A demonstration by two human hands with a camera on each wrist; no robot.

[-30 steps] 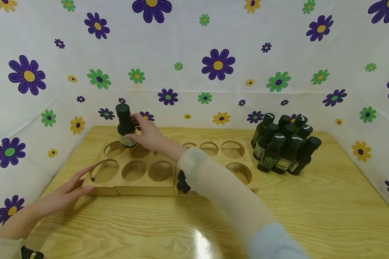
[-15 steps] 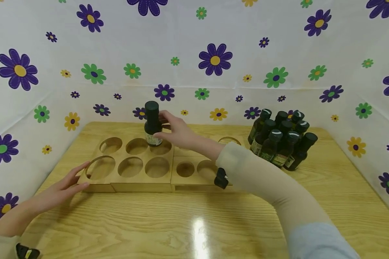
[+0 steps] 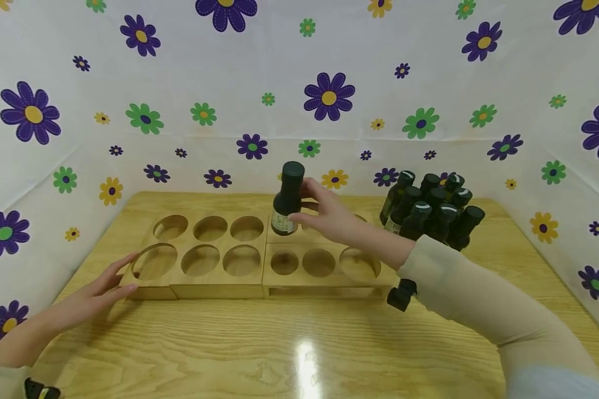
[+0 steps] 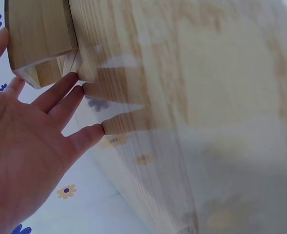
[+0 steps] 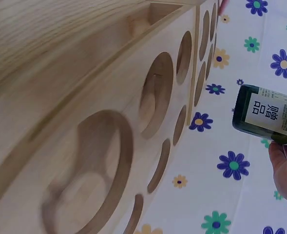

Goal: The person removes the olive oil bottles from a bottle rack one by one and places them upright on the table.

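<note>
My right hand (image 3: 329,219) grips a dark bottle (image 3: 285,202) with a black cap and a pale label, held upright above the back row of the wooden holder (image 3: 265,260). In the right wrist view the bottle's labelled lower end (image 5: 265,113) is apart from the holder's top. The holder has two joined sections with round holes of differing sizes; my right hand hides some back holes. At the holder's left end my left hand (image 3: 92,296) has its fingers spread, touching the side. The left wrist view shows those fingers (image 4: 67,105) on the table beside the holder's corner (image 4: 43,39).
A tight group of dark capped bottles (image 3: 426,208) stands at the right rear of the wooden table (image 3: 219,343), partly behind the right forearm. A white flower-printed cloth (image 3: 259,66) hangs around the back and sides.
My right hand has carried the bottle rightward, from above the left section to above the right section's left end. My left hand stays at the holder's left end.
</note>
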